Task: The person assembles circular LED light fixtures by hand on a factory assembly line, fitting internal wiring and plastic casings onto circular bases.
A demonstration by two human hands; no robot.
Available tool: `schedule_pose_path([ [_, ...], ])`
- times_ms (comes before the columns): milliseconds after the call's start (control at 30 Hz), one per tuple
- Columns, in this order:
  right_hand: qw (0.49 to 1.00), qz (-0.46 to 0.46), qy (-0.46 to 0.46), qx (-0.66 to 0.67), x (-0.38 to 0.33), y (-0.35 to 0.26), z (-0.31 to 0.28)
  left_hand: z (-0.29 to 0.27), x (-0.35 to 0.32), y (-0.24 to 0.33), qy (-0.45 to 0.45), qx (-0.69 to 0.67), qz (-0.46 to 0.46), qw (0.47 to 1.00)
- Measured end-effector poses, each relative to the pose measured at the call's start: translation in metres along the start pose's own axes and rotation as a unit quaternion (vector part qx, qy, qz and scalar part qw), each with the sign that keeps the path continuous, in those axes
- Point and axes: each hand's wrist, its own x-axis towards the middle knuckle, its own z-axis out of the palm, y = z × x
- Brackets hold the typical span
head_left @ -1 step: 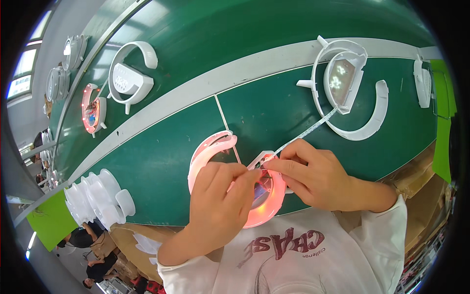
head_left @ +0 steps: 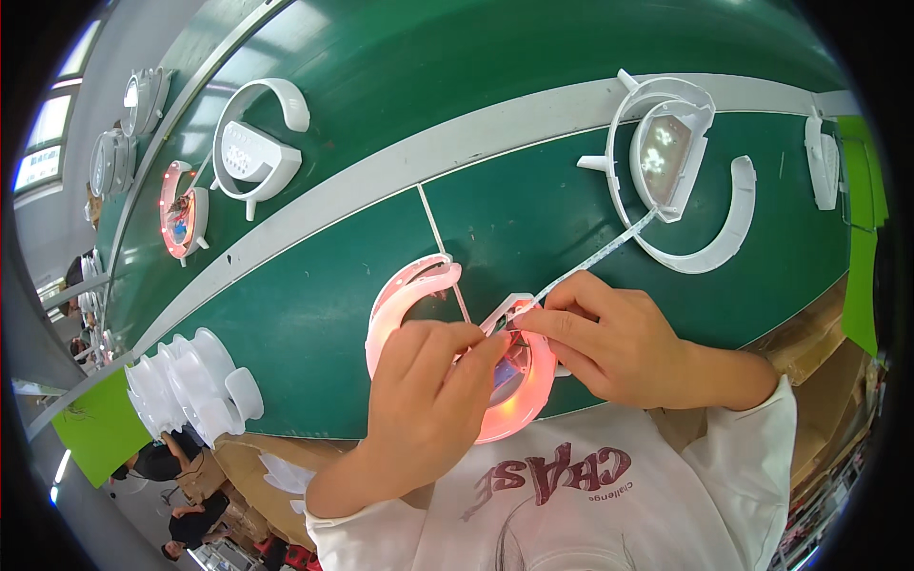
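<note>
A curved plastic housing (head_left: 519,414) glows pink-red in front of me, its hollow inside showing wires and a bluish part. My left hand (head_left: 424,400) is closed in a pinch over its inner opening. From the other side, my right hand (head_left: 614,343) bends round the housing's upper end, with fingertips pressed in close to the left ones. Whatever small part lies between the fingertips is hidden. A pale flat strip (head_left: 595,257) runs from beside my right fingers to a white curved housing (head_left: 738,224) holding a panel of lit LEDs (head_left: 662,157). Behind my left hand rises the glowing arm (head_left: 409,285).
Stacked white plastic shells (head_left: 195,385) stand at the left table edge. Across the grey rail (head_left: 400,147), another white housing (head_left: 257,157) lies beside a red-lit one (head_left: 181,214). A white part (head_left: 821,162) sits far right. People (head_left: 195,523) are visible at lower left.
My left fingers have shifted very slightly over the glowing housing. The white housing beyond the rail sits a touch farther right. My right hand stays almost in place.
</note>
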Motion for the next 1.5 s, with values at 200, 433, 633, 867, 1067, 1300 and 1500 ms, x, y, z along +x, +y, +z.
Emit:
schedule_pose_path([
  [200, 0.999, -0.035, -0.004, -0.020, 0.012, -0.006, 0.007, -0.010, -0.016, 0.005, 0.018, 0.064, 0.047, 0.997],
  [433, 0.997, -0.058, -0.031, -0.049, 0.018, -0.010, 0.007, -0.011, -0.018, 0.002, 0.034, 0.013, 0.023, 0.999],
  [633, 0.998, -0.051, 0.017, -0.024, 0.019, -0.014, 0.020, -0.010, -0.019, 0.008, 0.034, 0.063, 0.040, 0.997],
  [867, 0.991, -0.122, 0.042, -0.036, 0.013, -0.007, 0.027, -0.024, 0.001, 0.007, -0.017, 0.036, -0.079, 0.996],
  [1067, 0.987, -0.147, 0.029, -0.049, 0.008, -0.005, 0.023, -0.040, 0.015, 0.018, -0.153, 0.162, -0.126, 0.967],
  [1300, 0.988, -0.150, 0.039, -0.017, 0.012, -0.010, 0.028, -0.039, 0.006, 0.021, -0.131, 0.117, -0.177, 0.968],
  [1500, 0.959, -0.242, 0.010, -0.147, 0.021, -0.012, 0.018, -0.043, 0.013, 0.017, -0.164, 0.130, -0.169, 0.963],
])
